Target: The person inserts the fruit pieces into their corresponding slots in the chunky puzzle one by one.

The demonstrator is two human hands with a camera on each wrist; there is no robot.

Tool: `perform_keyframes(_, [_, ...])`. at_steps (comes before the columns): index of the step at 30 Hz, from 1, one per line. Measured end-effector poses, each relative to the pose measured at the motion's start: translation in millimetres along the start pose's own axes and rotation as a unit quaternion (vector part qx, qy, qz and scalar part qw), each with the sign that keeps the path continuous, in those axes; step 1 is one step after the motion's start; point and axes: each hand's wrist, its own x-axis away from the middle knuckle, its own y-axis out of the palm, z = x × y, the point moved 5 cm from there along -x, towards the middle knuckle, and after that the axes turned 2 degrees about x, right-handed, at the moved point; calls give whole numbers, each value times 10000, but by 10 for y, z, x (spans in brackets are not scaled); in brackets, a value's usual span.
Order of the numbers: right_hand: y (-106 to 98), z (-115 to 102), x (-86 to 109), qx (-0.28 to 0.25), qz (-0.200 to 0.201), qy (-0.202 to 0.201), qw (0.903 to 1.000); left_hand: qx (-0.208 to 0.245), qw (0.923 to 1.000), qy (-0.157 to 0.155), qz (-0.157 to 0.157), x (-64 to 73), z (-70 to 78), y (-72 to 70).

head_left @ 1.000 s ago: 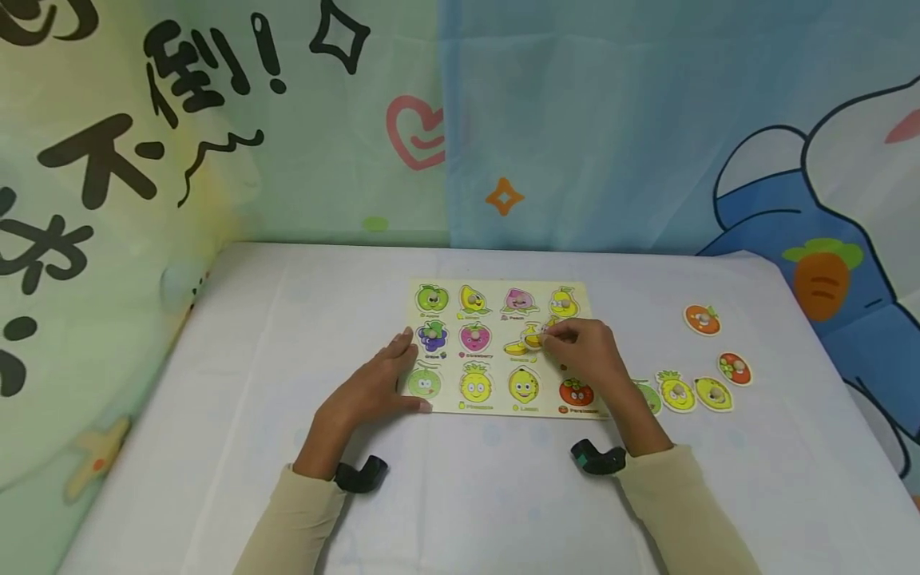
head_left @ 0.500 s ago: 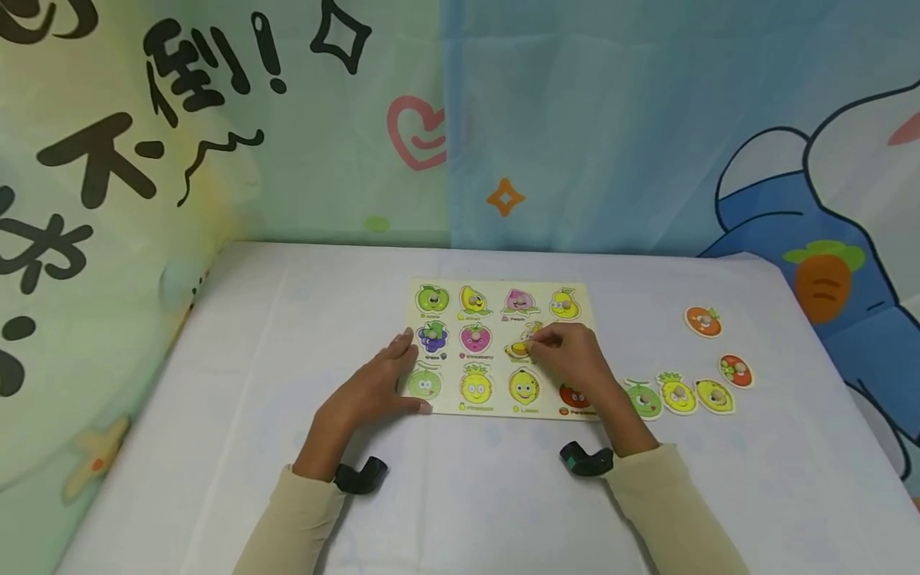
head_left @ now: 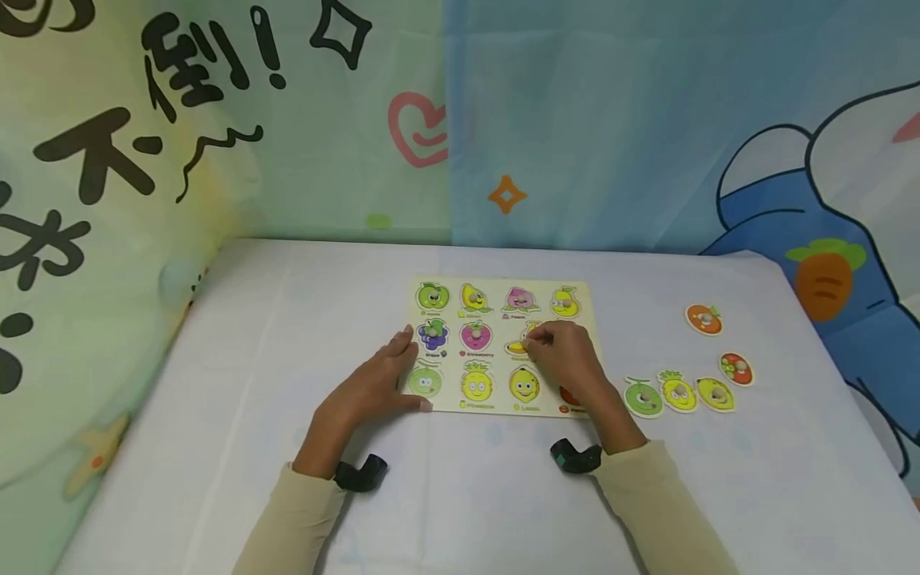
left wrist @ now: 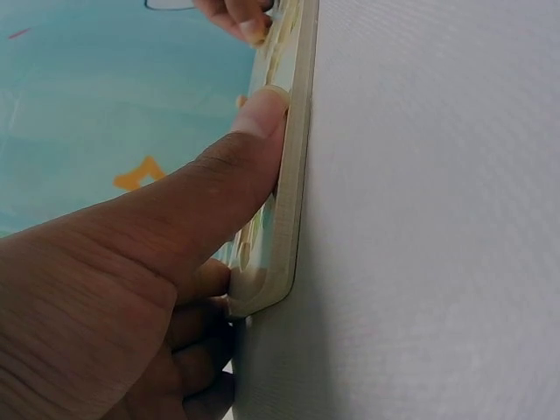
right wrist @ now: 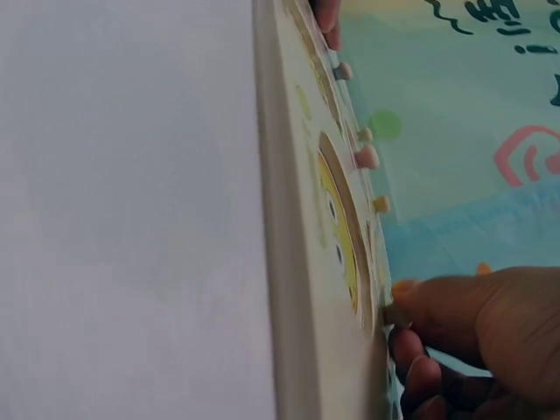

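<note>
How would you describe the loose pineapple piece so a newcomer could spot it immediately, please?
On the white table, start at the puzzle board and look right. The pineapple piece lies between the round green piece and the lemon piece; of these three, only it has a spiky crown.

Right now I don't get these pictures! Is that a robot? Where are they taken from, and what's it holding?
No robot: these are a person's two bare hands. The wide picture comes from a camera on the head, looking forward and down. The two close ones come from cameras on the wrists, one for each hand.

On the white table lies a fruit board. Right of it are five loose pieces: melon, pineapple, lemon, an orange one and a red one.

The left hand rests against the board's corner. The right hand pinches a small knob, apparently the banana piece's.
</note>
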Motion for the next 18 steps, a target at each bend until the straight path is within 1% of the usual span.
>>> perform_keyframes(3, [18, -56, -1, 140, 21, 15, 9999, -10, 10000, -28, 15, 4, -4, -2])
perform_keyframes(10, [11, -122, 14, 538, 67, -174, 9984, 20, 10000, 44, 21, -14, 0, 18])
perform_keyframes(13, [12, -111, 15, 557, 124, -157, 9982, 14, 10000, 68, 26, -17, 2, 27])
perform_keyframes(18, [25, -113, 21, 541, 174, -265, 9980, 49, 10000, 57, 46, -1, 3, 14])
